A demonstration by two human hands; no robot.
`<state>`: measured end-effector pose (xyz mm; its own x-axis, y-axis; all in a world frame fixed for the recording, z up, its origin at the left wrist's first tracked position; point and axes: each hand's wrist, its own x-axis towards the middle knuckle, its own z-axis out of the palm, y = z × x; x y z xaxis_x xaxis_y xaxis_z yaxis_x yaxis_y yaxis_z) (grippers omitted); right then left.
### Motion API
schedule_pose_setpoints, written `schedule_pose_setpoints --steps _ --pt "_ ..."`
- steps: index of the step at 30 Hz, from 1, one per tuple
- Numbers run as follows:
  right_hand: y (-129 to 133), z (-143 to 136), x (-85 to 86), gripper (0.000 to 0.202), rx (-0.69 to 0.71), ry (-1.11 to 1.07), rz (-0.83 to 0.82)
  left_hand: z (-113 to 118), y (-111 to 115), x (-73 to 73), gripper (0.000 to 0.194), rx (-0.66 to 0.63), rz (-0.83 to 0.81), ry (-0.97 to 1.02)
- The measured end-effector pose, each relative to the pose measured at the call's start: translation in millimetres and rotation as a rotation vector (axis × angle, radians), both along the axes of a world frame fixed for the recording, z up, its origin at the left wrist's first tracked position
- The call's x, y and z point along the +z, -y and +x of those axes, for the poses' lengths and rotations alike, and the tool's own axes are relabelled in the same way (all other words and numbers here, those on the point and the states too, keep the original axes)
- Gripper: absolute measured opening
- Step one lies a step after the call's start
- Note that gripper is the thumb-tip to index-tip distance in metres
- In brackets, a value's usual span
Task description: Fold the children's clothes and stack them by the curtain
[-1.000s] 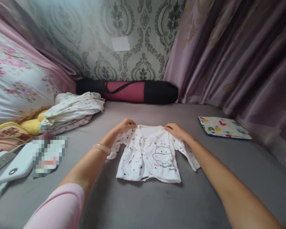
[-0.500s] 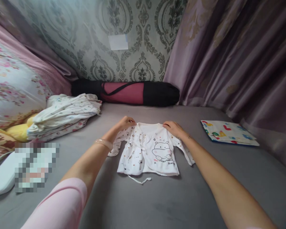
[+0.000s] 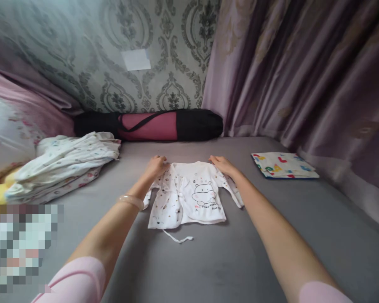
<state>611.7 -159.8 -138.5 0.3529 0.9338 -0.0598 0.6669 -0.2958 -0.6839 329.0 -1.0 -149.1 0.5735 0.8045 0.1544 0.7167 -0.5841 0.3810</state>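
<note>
A white baby shirt (image 3: 186,193) lies flat and front up on the grey sheet, its collar away from me. It has a hippo drawing and lettering on one side and small prints on the other. A white tie string (image 3: 178,240) trails below its hem. My left hand (image 3: 158,165) is at the left shoulder, fingers bent and closed on the cloth; a pale bangle (image 3: 131,201) circles that wrist. At the opposite shoulder, my right hand (image 3: 222,164) has its fingers together on the fabric edge. The fingertips are small and partly hidden.
A folded cloth with colourful prints (image 3: 286,165) lies to the right. Crumpled printed clothes (image 3: 66,162) are piled at left beside a floral pillow (image 3: 6,134). Against the wall rests a black and dark-pink roll bag (image 3: 151,126). Purple curtains (image 3: 255,84) hang at right. The near left is pixelated.
The view has turned slightly right, so everything appears further left. Both hands have shifted a little outward from the collar along the shirt's shoulders. The shirt still lies flat.
</note>
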Motion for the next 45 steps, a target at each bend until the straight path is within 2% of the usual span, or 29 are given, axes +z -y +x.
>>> schedule_pose_setpoints --steps 3,7,10,13,15,17,19,21,23,26,29,31,34,38,41,45 --pt "20.1 10.5 9.4 0.054 -0.175 -0.316 -0.061 12.4 18.3 9.7 0.036 -0.022 0.118 -0.044" --pt "52.2 16.9 18.6 0.056 -0.269 -0.521 -0.172 46.3 50.8 13.6 0.032 -0.298 0.028 0.053" --pt "72.2 19.3 18.9 0.053 -0.267 -0.524 -0.219 79.0 73.6 6.6 0.032 -0.435 -0.034 0.149" --pt "88.8 24.1 16.7 0.047 -0.249 -0.49 -0.265 109.1 87.8 -4.8 0.034 -0.449 -0.07 0.206" --pt "98.6 29.0 16.3 0.041 -0.172 -0.461 -0.297 123.8 93.4 -12.8 0.034 -0.432 -0.062 0.231" --pt "106.9 34.0 17.6 0.037 -0.033 -0.43 -0.314 132.5 97.5 -20.5 0.034 -0.413 -0.038 0.256" --pt "112.9 38.3 19.7 0.037 0.087 -0.412 -0.321 135.6 101.2 -27.8 0.034 -0.397 -0.015 0.279" --pt "116.8 42.1 21.3 0.035 0.102 -0.421 -0.3 134.8 104.5 -34.3 0.034 -0.386 0.003 0.293" --pt "119.8 46.7 21.5 0.031 0.015 -0.459 -0.199 132.6 106.9 -39.3 0.034 -0.385 0.023 0.31" --pt "124.6 55.3 18.9 0.026 -0.193 -0.568 0.028 130.4 109.1 -42.7 0.035 -0.385 0.056 0.333" --pt "127.2 60.6 13.9 0.026 -0.368 -0.671 0.197 130.4 111.5 -40.6 0.036 -0.36 0.074 0.318" --pt "124.8 59.8 9.4 0.024 -0.469 -0.652 0.248 130.7 114.1 -37.0 0.037 -0.351 0.087 0.278" --pt "115.4 55.3 1.8 0.017 -0.595 -0.513 0.278 130.7 119.4 -31.4 0.043 -0.353 0.09 0.163" --pt "107.8 57.0 -6.6 0.012 -0.661 -0.364 0.301 129.7 126.2 -27.5 0.051 -0.308 0.077 0.003" --pt "113.9 67.3 -10.7 0.008 -0.657 -0.116 0.29 128.7 129.9 -26.2 0.058 -0.316 0.103 -0.081" --pt "125.9 79.0 -14.4 0.012 -0.571 0.156 0.15 128.0 132.4 -25.3 0.068 -0.323 0.138 -0.143"
